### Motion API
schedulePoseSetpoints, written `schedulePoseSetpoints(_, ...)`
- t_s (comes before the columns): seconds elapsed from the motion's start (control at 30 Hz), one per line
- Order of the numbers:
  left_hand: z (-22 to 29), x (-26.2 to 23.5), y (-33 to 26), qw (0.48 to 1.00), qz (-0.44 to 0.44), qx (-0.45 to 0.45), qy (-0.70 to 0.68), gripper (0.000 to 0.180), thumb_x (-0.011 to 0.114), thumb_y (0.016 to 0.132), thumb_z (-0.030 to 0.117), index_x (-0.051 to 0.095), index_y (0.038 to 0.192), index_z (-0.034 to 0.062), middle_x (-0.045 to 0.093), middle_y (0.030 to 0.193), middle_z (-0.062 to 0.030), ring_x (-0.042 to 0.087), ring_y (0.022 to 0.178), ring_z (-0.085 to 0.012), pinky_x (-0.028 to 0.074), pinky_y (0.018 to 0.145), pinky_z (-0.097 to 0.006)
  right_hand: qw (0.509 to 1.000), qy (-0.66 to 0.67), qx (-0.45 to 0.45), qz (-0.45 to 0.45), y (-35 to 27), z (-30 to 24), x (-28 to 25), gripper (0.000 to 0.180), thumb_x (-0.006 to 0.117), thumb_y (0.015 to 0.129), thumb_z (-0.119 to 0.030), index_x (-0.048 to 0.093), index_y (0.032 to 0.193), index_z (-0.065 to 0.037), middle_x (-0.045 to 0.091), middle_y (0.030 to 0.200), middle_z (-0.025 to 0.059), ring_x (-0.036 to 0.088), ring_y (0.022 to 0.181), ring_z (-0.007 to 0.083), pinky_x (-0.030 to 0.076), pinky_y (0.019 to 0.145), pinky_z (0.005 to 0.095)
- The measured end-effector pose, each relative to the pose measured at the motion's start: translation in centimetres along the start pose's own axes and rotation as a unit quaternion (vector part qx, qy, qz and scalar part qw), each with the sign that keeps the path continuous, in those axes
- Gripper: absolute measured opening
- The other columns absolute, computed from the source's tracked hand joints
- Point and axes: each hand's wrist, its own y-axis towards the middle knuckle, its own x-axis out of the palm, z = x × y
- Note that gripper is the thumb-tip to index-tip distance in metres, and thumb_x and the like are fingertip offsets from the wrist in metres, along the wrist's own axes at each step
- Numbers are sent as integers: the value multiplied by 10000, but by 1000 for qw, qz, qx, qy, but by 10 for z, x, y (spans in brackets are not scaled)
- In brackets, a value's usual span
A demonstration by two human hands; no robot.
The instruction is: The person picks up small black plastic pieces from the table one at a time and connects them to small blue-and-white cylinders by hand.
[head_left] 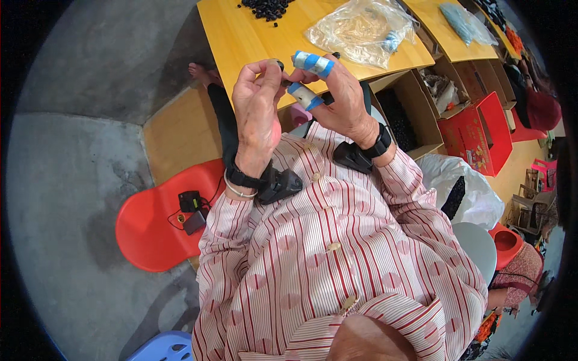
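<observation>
Both hands are raised close together in front of my chest, by the near edge of the yellow table. My left hand is closed in a pinch, with a small black part showing at its fingertips. Facing it, my right hand has blue and white tape wrapped round its thumb and a finger. Its fingertips are closed around another small dark part, mostly hidden where the two hands meet. A bit of black also shows behind its knuckles. A loose pile of small black parts lies on the table beyond my hands.
A clear plastic bag lies on the table. Open cardboard boxes, one holding black parts, stand right, beside a red box and a white sack. A red stool with small black devices is at left. Other people sit nearby.
</observation>
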Motion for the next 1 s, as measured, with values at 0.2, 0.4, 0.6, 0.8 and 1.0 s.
schedulePoseSetpoints(0.2, 2, -1, -2, 998, -60, 12, -12, 168, 587, 900, 118, 541, 1007, -2, 586, 883, -46, 566, 776, -104, 468, 743, -243, 990, 103, 94, 2, -5, -6, -10, 499, 679, 763, -28, 475, 1218, -10, 614, 920, 83, 609, 775, 175, 501, 701, 277)
schedulePoseSetpoints(0.4, 8, -10, -6, 990, -129, 8, 49, 170, 574, 890, 59, 546, 1039, -16, 589, 915, -41, 568, 809, -93, 467, 770, -225, 980, 128, 148, -27, -3, -14, -27, 465, 643, 805, -49, 465, 1233, -12, 612, 895, 67, 595, 766, 137, 492, 713, 261)
schedulePoseSetpoints(0.6, 14, -11, -11, 977, -174, 14, 121, 177, 573, 855, -18, 550, 1030, -15, 594, 925, -41, 577, 824, -88, 462, 777, -201, 959, 188, 209, -38, 3, -7, -33, 410, 628, 843, -112, 485, 1213, -7, 623, 896, 64, 597, 757, 131, 494, 723, 267)
schedulePoseSetpoints(0.8, 20, -5, -17, 950, -166, 51, 260, 141, 576, 849, -7, 554, 988, -16, 623, 851, -56, 608, 754, -94, 488, 698, -212, 921, 241, 287, -106, 6, -4, -43, 413, 617, 873, -193, 481, 1213, -2, 624, 917, 90, 587, 747, 125, 509, 662, 274)
schedulePoseSetpoints(1.0, 22, -7, -17, 917, -174, 23, 358, 164, 574, 860, 8, 550, 1021, -12, 593, 929, -41, 554, 863, -92, 438, 801, -216, 941, 175, 250, -146, 10, 2, -46, 414, 632, 859, -217, 512, 1190, 0, 643, 912, 106, 610, 772, 160, 510, 720, 295)
